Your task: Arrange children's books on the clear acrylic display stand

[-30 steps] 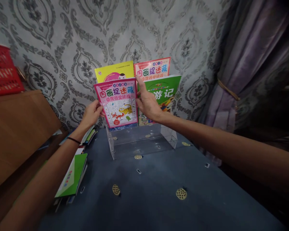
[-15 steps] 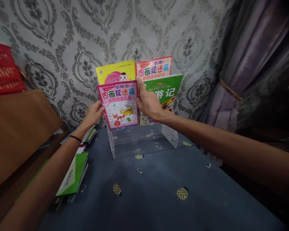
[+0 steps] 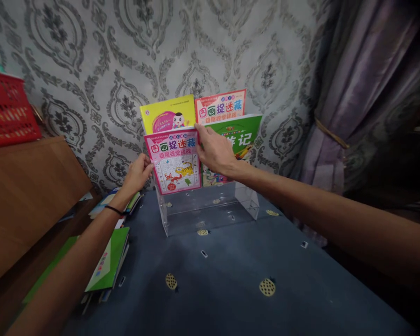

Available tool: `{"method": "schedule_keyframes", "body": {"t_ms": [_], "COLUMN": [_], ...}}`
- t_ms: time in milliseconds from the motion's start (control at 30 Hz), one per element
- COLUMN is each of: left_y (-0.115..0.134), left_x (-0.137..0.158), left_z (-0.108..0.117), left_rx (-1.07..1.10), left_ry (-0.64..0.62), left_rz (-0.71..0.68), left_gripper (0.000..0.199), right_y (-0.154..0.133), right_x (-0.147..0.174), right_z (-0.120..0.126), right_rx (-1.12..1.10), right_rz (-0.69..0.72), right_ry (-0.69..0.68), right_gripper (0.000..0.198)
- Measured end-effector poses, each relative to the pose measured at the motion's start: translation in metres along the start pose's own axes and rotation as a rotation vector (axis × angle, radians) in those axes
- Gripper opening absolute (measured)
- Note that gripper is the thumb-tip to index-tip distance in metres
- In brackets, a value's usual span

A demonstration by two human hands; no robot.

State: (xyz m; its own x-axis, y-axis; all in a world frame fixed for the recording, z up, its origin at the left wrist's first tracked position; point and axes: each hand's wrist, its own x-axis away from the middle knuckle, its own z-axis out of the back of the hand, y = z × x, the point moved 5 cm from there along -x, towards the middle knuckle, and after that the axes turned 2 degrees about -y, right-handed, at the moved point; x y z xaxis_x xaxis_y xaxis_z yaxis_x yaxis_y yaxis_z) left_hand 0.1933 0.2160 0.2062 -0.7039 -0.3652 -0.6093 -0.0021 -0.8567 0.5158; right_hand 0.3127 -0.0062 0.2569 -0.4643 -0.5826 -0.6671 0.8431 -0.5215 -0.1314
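A pink picture book (image 3: 177,165) with a tiger and a fox on its cover stands in the front of a clear acrylic rack (image 3: 210,210). My left hand (image 3: 138,176) pinches its left edge, fingers partly hidden behind it. At the upper right edge, my right hand (image 3: 215,150) holds it with the thumb near the top corner. Behind it rises a yellow book (image 3: 166,112). To the right, a green book (image 3: 247,126) leans in the rack, partly covered by my right hand, and a salmon-pink book (image 3: 221,105) shows above it.
Several books lie at the left, a green one (image 3: 110,261) on top of the nearer pile. Beyond them are a brown wooden cabinet (image 3: 28,196) and a red plastic basket (image 3: 9,112). A dark blue cloth (image 3: 227,280) with pineapples covers the table. A purple curtain (image 3: 329,130) hangs at the right.
Everything sits slightly lower in the picture, as the head view has shifted. Both hands keep their places on the pink picture book, which stays in the rack.
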Motion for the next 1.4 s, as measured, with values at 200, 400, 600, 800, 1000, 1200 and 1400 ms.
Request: {"method": "schedule_keyframes", "body": {"t_ms": [200,400,600,800,1000,1200,1400], "left_y": [-0.005,-0.009,-0.01,-0.006,0.0,0.049,0.115], "left_x": [0.005,0.007,0.01,0.011,0.01,0.005,-0.042], "left_z": [-0.006,-0.01,-0.01,-0.007,-0.004,0.025,-0.002], "left_rx": [-0.056,-0.091,-0.073,-0.09,-0.189,-0.42,-0.507], "left_ry": [-0.008,-0.003,-0.004,0.06,0.084,0.413,0.145], "left_rz": [-0.005,-0.013,0.012,0.002,0.0,-0.17,-0.468], "left_gripper": [0.012,0.011,0.012,0.021,0.023,0.037,0.04], "right_y": [0.0,-0.001,0.003,0.004,0.013,0.036,0.06], "right_x": [-0.001,0.001,0.009,0.02,0.03,0.041,0.036], "right_z": [-0.002,-0.009,-0.017,-0.019,-0.022,-0.028,-0.034], "right_rx": [0.03,0.026,0.038,0.02,-0.007,-0.082,-0.225], "right_rz": [-0.013,0.025,0.056,0.063,0.07,0.074,0.074], "right_ry": [-0.066,-0.057,-0.079,-0.142,-0.167,-0.118,-0.049], "right_gripper": [0.065,0.059,0.052,0.047,0.048,0.047,0.044]}}
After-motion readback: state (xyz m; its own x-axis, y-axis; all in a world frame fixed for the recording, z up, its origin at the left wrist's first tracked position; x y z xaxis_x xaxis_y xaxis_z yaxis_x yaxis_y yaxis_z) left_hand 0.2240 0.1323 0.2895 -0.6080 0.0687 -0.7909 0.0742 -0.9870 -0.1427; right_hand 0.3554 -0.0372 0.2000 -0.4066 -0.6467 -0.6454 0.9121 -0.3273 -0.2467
